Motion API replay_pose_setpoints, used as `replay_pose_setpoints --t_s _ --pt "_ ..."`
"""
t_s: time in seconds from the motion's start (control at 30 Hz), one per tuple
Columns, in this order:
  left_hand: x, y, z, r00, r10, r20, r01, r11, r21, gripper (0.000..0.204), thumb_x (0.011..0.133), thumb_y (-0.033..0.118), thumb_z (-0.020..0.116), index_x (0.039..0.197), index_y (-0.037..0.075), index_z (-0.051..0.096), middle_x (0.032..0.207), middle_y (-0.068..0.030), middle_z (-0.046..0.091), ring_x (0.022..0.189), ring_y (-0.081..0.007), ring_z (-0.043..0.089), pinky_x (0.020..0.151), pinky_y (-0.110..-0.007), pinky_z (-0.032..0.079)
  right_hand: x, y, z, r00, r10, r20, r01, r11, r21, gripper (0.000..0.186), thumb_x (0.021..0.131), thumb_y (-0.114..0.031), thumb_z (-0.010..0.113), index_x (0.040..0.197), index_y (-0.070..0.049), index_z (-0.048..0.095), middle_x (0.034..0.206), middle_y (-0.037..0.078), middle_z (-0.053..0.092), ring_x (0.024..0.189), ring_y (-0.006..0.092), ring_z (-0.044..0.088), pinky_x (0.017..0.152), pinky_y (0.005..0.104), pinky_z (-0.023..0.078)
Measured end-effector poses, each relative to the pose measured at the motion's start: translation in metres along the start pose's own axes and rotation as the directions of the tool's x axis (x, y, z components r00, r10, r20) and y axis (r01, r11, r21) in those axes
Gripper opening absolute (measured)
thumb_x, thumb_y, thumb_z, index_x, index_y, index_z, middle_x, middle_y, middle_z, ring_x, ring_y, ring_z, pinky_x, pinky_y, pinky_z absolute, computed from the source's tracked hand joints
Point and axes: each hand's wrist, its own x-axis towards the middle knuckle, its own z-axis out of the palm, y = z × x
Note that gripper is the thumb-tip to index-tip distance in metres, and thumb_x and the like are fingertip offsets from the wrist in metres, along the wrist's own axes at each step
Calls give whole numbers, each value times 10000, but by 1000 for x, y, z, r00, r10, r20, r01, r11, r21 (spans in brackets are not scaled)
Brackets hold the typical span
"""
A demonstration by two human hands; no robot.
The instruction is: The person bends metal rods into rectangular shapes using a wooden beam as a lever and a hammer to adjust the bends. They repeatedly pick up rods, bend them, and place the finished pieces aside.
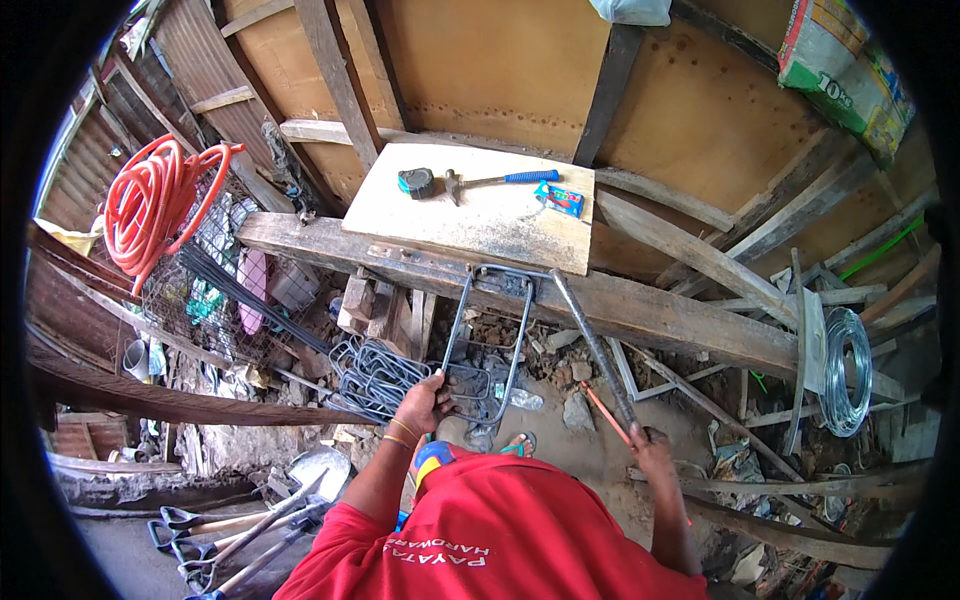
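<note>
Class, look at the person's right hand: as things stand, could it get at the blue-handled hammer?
Probably not as it is: the right hand is closed around a dark bar, and the hammer lies on the board beyond the wooden beam. Nothing covers the hammer, though.

Ok so the bent rod [458, 318] in the left hand [424, 402] is bluish steel grey, same as the rod bundle [378, 382] just left of that hand. The bar [595, 345] in the right hand [652, 452] is a blotchy dark grey-brown. Beyond both hands: pale tan board [480, 222] speckled dark grey, bright blue hammer grip [532, 177], black-and-teal tape measure [415, 183]. Well left of the left hand, a loud orange-red hose [147, 220]. Right of the right hand, a silvery wire coil [848, 375].
</note>
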Motion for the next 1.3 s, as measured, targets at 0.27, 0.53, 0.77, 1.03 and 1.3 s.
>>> replay_pose_setpoints --t_s 0.27,0.53,0.77,1.03,1.3 --pt "9 1 -2 999 -11 -33 13 997 77 261 1050 320 504 828 183 500 650 35 388 578 -156 376 703 -409 469 39 -17 -123 947 -194 -256 -16 769 -639 574 894 -631 641 992 -75 741 965 270 707 942 438 693 826 553 514" --pt "17 -2 -17 998 -65 19 64 996 56 259 1044 297 496 810 187 470 647 33 379 562 -160 375 721 -434 492 97 -54 -174 891 -422 -168 137 602 -786 529 878 -590 657 945 -71 732 938 255 709 922 466 672 816 546 519" --pt "15 -1 -10 996 -56 -63 62 994 93 265 1057 320 474 838 175 515 655 31 422 559 -159 377 676 -400 451 146 -65 -176 927 -373 -47 206 607 -768 514 875 -591 664 967 -92 739 950 224 725 920 447 686 824 536 541" --pt "14 1 -3 990 -95 -102 99 994 36 323 1068 363 474 813 166 507 625 23 405 544 -164 354 573 -335 342 215 -119 -205 914 -401 59 241 421 -874 640 839 -699 627 1009 -98 771 955 229 731 948 429 687 855 525 533" --pt "6 6 11 943 -87 -320 87 996 -15 277 1064 338 500 836 185 532 626 50 405 544 -118 355 525 -296 313 254 -138 -186 863 -476 168 384 405 -830 641 818 -677 658 814 -44 754 832 248 705 836 455 678 750 519 530"
